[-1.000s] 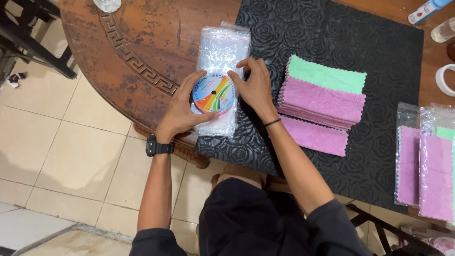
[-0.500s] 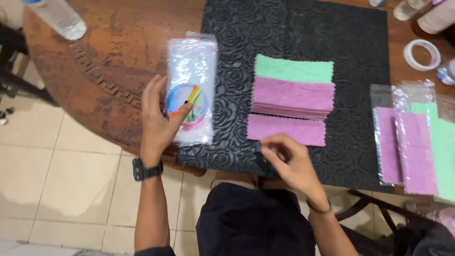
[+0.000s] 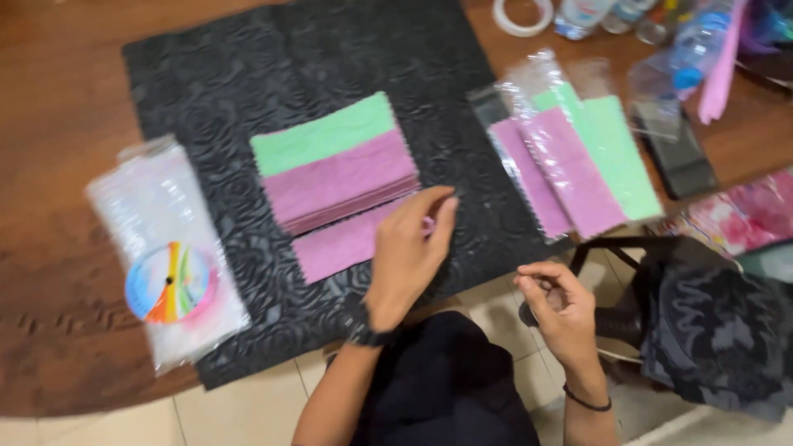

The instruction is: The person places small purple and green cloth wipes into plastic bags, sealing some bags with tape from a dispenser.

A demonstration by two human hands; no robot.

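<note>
The left hand (image 3: 409, 252) lies flat over the near edge of the black mat (image 3: 248, 66), fingers straight and together, fingertips touching the single pink cloth (image 3: 339, 246) that lies apart from the stack. It grips nothing; a dark watch sits on the wrist. Just beyond that cloth is the cloth stack (image 3: 339, 169), pink sheets with a green one showing at the far side, all with zigzag edges.

The right hand (image 3: 557, 310) is off the table (image 3: 49, 99), held over the tiled floor, well apart from the cloths. Its fingers curl in with thumb and forefinger pinched together; the view is blurred, so whether something small sits between them cannot be told. A thin band circles its wrist.

To the left, partly on the mat and partly on the wood, lies a pile of clear bags (image 3: 161, 239) with a round rainbow-coloured disc (image 3: 169, 282) on top. To the right, at the mat's edge, lie bagged cloths (image 3: 578, 157), pink and green in clear sleeves, fanned over one another. Farther right are a dark flat case (image 3: 677, 149) and a flowered fabric (image 3: 743, 215). At the far edge stand a tape roll (image 3: 522, 15) and bottles (image 3: 694, 45). A dark patterned cloth (image 3: 719, 339) hangs over a chair at lower right.
</note>
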